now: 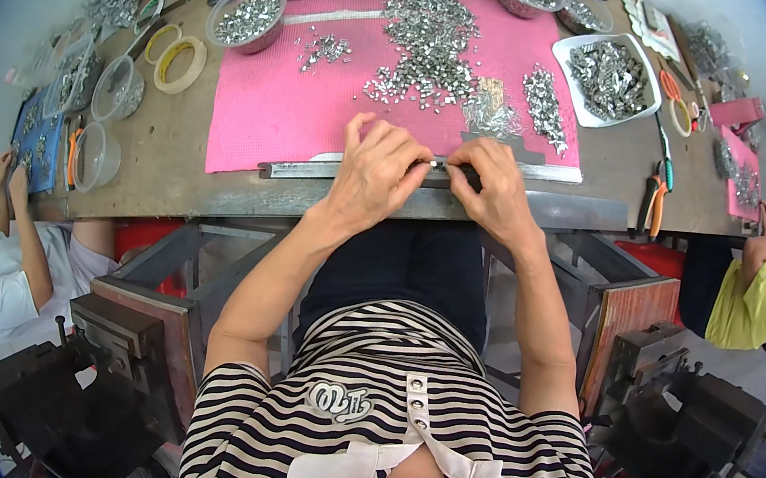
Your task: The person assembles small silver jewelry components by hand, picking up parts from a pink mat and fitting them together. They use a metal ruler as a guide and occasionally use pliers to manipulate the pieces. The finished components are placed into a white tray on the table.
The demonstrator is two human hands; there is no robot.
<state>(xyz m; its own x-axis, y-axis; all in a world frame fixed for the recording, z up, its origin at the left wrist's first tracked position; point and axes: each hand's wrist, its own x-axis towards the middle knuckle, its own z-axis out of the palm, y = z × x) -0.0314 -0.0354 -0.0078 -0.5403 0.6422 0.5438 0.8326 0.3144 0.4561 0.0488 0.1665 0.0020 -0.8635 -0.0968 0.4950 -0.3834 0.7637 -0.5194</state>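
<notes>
Close together at the front edge of the pink mat (264, 117), my left hand (374, 172) and my right hand (491, 188) pinch with thumb and index finger. A small metal piece (438, 164) sits between the fingertips, held from both sides; its exact shape is too small to make out. Under my hands runs a long metal bar (305, 170) along the table edge. Just beyond my fingers lie a heap of small silvery metal parts (427, 51), a patch of thin pin-like pieces (494, 116) and a narrower pile (543, 107).
Tubs of metal parts, such as a round one (247, 18) and a white tray (612, 80), ring the mat. Tape rolls (179, 65) lie left, orange-handled pliers (653, 199) right. Other people work at the far left (15, 278) and far right (753, 297).
</notes>
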